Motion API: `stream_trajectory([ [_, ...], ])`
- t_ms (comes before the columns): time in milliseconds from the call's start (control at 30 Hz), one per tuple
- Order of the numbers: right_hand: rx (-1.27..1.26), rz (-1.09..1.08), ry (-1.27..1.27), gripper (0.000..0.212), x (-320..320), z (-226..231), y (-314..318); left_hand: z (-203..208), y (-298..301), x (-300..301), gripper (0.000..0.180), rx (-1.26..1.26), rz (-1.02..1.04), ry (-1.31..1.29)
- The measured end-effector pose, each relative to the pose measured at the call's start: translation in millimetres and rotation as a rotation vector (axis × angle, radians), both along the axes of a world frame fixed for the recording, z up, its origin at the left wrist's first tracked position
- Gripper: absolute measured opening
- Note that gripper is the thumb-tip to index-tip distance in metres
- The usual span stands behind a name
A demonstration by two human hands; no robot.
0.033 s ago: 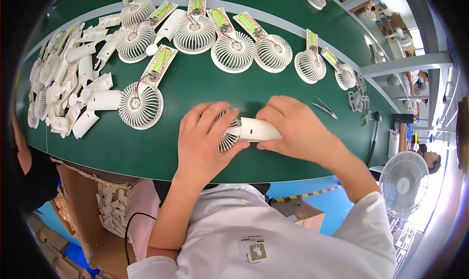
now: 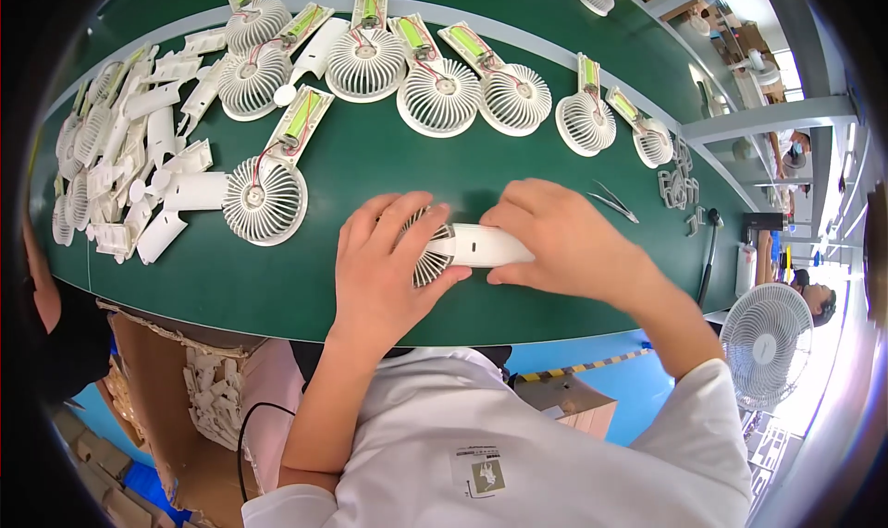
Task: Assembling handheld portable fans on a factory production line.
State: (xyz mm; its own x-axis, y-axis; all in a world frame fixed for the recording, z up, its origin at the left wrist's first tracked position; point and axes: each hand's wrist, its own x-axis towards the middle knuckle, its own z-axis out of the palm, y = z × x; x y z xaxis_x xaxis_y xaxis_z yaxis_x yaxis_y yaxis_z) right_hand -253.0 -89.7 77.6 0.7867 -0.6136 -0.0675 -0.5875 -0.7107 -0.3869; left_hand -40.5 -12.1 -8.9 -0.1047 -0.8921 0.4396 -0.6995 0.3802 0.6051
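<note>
– So what's going on at the near edge of the green table [image 2: 518, 311]?
– Both hands on one small white handheld fan [image 2: 462, 248]. Left hand [image 2: 388, 269] cups the round head, right hand [image 2: 564, 241] is clamped over the handle.
– And further back?
– Tweezers [image 2: 612, 202] just beyond, then a row of open fan halves with green batteries [image 2: 435, 89].

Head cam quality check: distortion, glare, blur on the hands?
Head view: strong fisheye, the green table's edge bows and corners go black; far right is blown out by daylight; left hand, right hand and the white handheld fan read sharp, evenly lit, with no hard shadows.
</note>
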Motion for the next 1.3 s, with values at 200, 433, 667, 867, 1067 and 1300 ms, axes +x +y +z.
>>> stream_trajectory([
  [200, 0.128, 0.182, 0.315, 0.03, 16.4, 40.5, -28.9, 2.9, -1.7, -9.8, 0.057, -0.025, 0.029, 0.0],
  [433, -0.029, 0.359, 0.31, 0.013, 43.7, 79.9, -17.6, -3.7, -2.2, -6.3, 0.053, -0.019, 0.062, -0.005],
  [667, -0.265, 0.06, 0.067, 0.028, -4.9, 161.3, 2.8, 7.0, -2.4, -9.4, 0.051, -0.004, 0.036, 0.029],
  [867, -0.081, -0.166, 0.272, 0.051, -48.1, 92.6, -26.9, -1.8, 1.3, 2.0, 0.049, 0.043, 0.018, 0.026],
  [1067, -0.527, -0.394, -0.11, 0.049, -70.3, -5.5, 17.3, 6.4, -0.6, 3.7, 0.05, 0.064, -0.034, 0.03],
  [1300, -0.012, -0.335, -0.136, 0.047, -65.5, -36.2, 31.8, 6.0, -3.2, 3.4, 0.054, 0.073, -0.058, 0.011],
])
